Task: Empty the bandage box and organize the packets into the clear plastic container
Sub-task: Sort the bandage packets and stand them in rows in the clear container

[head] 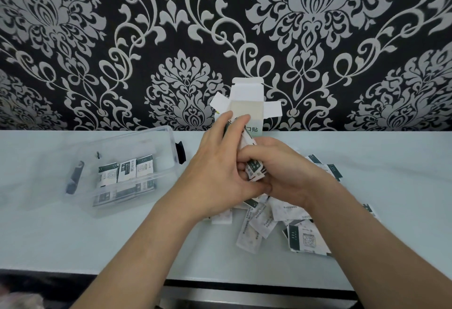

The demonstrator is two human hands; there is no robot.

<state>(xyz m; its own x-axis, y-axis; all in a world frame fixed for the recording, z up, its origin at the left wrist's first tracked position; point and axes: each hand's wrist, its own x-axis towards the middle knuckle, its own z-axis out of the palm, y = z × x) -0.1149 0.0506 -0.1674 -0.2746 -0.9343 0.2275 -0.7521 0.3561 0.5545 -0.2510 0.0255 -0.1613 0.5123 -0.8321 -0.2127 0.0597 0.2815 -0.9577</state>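
Left hand [215,174] & right hand [288,174] — both grips clamped on a packet stack [254,170] over mid tabletop [73,247]. Open box [247,110] far behind; clear container [146,132] left w/ upright packets [127,170] inside; loose packets [300,237] near right.

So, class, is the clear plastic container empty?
No, several packets stand in a row inside the container, with more lying flat in front of them.
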